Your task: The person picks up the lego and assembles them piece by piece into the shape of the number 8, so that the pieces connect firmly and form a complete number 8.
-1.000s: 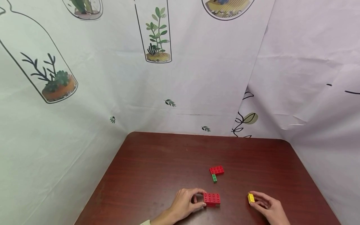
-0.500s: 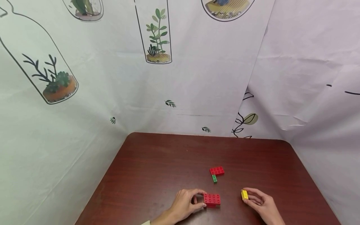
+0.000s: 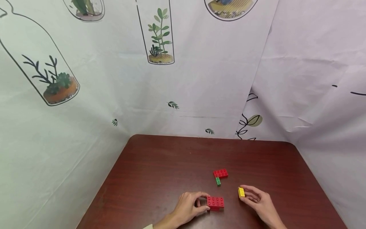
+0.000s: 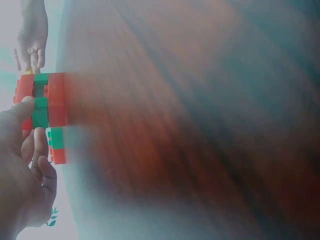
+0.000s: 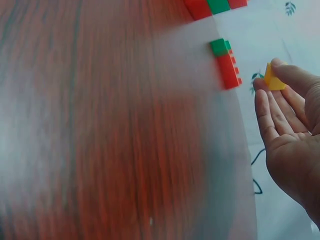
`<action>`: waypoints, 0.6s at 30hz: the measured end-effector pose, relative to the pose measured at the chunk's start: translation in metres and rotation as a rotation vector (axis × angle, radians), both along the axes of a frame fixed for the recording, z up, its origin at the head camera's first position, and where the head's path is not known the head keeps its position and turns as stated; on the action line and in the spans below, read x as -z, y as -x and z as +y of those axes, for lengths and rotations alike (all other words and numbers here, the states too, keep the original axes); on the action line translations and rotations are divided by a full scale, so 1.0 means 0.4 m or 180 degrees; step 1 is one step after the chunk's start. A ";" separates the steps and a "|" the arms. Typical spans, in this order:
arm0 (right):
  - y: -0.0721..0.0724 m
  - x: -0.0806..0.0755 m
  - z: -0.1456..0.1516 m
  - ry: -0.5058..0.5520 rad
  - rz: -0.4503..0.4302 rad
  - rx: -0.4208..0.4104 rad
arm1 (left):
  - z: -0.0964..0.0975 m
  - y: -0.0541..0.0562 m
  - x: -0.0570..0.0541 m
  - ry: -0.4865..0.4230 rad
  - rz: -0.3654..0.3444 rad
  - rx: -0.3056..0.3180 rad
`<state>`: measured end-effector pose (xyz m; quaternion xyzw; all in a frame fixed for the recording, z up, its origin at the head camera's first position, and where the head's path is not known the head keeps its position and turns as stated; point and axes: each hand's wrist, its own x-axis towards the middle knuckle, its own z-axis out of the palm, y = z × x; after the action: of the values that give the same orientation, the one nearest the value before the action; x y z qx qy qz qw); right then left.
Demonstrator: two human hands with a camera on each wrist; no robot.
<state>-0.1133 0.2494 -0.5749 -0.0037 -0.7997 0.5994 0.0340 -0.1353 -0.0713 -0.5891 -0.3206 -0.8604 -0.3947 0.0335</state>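
Observation:
My left hand (image 3: 188, 206) grips the left end of a stack of toy bricks (image 3: 215, 202) between thumb and fingers. In the left wrist view that stack shows a red brick (image 4: 58, 100) at the bottom, green bricks (image 4: 40, 113) in the middle and a red one on top. To the right of it in the head view, my right hand (image 3: 261, 203) pinches a small yellow brick (image 3: 241, 192) between thumb and fingertips. The right wrist view has the yellow brick (image 5: 274, 80) held clear of the table, studs hidden.
Behind the stack lies a red brick (image 3: 220, 173) with a small green brick (image 3: 218, 181) at its front left; the right wrist view shows the green brick (image 5: 220, 46) raised on the red. The dark wooden table (image 3: 160, 165) meets a printed cloth (image 3: 194, 95) at the back.
My right hand has moved left and toward the back with the yellow brick, closer to the stack and the red-green bricks. The left hand and its stack have stayed in place.

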 end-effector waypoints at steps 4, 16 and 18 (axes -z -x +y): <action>0.005 -0.006 -0.021 0.0082 -0.0015 -0.0057 | 0.000 0.000 0.000 0.0004 -0.0004 -0.0005; 0.001 -0.017 -0.066 0.0178 0.0306 -0.0456 | 0.002 0.000 0.000 0.0003 0.0049 -0.0010; -0.001 -0.019 -0.070 0.0183 0.0415 -0.0532 | 0.002 -0.001 0.000 0.0003 0.0049 -0.0010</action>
<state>-0.1129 0.2214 -0.5673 0.1011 -0.7757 0.6219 0.0357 -0.1351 -0.0705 -0.5891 -0.3222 -0.8608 -0.3918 0.0407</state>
